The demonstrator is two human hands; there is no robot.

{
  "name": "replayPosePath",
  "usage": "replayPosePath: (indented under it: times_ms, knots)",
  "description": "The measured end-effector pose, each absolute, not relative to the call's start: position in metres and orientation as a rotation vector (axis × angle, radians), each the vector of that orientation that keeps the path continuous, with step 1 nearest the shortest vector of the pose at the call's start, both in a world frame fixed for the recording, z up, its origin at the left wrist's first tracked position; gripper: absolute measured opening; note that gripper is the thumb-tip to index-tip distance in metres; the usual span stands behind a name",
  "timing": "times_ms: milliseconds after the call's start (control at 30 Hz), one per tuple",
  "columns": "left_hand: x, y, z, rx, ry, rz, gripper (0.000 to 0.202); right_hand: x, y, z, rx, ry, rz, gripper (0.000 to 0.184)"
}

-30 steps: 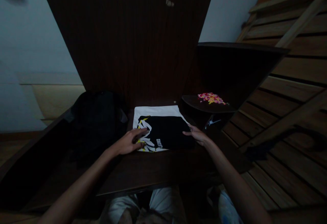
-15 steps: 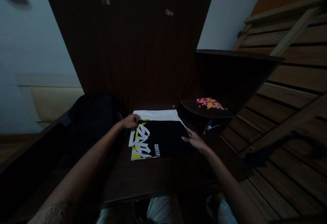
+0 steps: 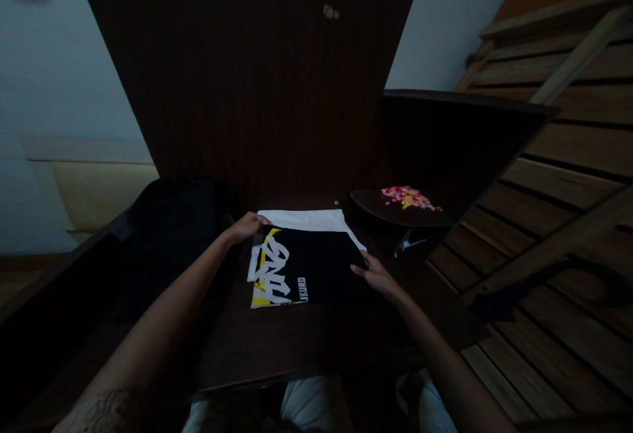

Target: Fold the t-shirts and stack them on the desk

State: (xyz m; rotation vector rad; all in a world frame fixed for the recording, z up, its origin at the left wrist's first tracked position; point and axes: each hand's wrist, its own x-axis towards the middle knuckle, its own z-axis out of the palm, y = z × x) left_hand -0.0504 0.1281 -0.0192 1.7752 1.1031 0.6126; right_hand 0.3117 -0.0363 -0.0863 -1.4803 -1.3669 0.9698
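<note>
A folded black garment [image 3: 326, 261], probably a T-shirt, has white lettering and yellow patches at its left end. Under it, and showing along the far and left sides, is a folded white cloth [image 3: 306, 219]. My left hand [image 3: 246, 226] is closed on the black garment's far left corner, its fingertips partly hidden. At the right edge, my right hand [image 3: 378, 275] grips the same garment, thumb on top and fingers underneath. Both cloths are on a dark wooden desk [image 3: 277, 347].
Left of the cloths sits a dark bag or bundle [image 3: 182, 222]. To the right, a rounded shelf [image 3: 366, 203] carries a heap of small pink and yellow pieces [image 3: 408, 197]. A tall dark panel [image 3: 257, 90] rises behind, and a slatted wooden frame [image 3: 558, 222] leans at the right.
My left hand has lifted slightly and moved a little left and away, pulling the garment's far left corner straighter. My right hand keeps its grip on the right edge.
</note>
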Motion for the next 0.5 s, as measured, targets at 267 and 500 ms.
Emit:
replayPosePath:
  times_ms: [267, 500]
  knots:
    - [-0.038, 0.142, -0.011, 1.601, 1.236, 0.519, 0.013, 0.314, -0.035, -0.089, -1.489, -1.382, 0.942, 0.042]
    - [-0.028, 0.164, -0.01, 1.702, 1.358, 0.468, 0.021, 0.308, -0.04, -0.082, -1.477, -1.377, 0.957, 0.042]
